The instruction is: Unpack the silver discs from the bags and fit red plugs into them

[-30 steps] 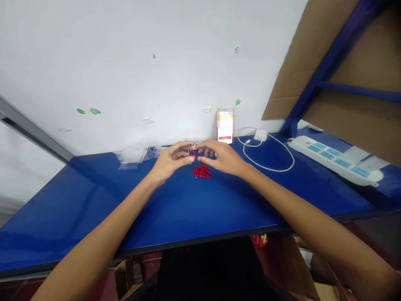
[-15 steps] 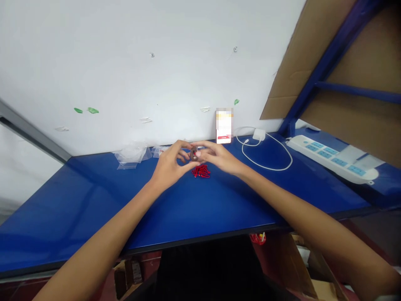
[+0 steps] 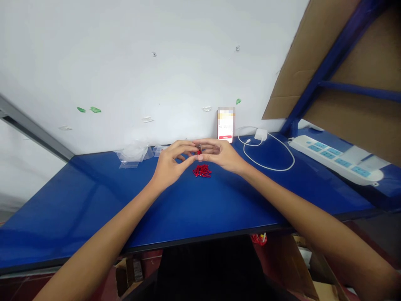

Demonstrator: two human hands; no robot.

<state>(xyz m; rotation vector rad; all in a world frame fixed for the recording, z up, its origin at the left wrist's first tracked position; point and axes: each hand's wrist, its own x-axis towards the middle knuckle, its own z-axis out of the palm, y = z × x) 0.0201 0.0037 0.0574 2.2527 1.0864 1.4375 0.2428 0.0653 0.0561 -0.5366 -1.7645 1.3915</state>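
Observation:
Between my two hands, above the blue table point(image 3: 200, 209), is a small roundish brown item point(image 3: 199, 149) with some red on it; the fingers cover most of it, so its kind is unclear. My left hand point(image 3: 171, 162) has its thumb and fingers curled onto the item from the left. From the right, my right hand point(image 3: 223, 156) closes its thumb and fingers on the same item, the thumbs nearly meeting in front. Just below the hands lies a small pile of red cord loops point(image 3: 202, 171) with tiny metal-looking ends.
Clear plastic bags point(image 3: 133, 154) lie at the back left by the white wall point(image 3: 125, 75). A lit phone point(image 3: 225, 129) leans on the wall. A white charger point(image 3: 261, 134) with its cable and a white power strip point(image 3: 335, 159) lie to the right, under a blue frame point(image 3: 326, 62).
My fingers have turned the small item and closed further around it, hiding more of its brown face. The thumbs have come together. The view has shifted slightly.

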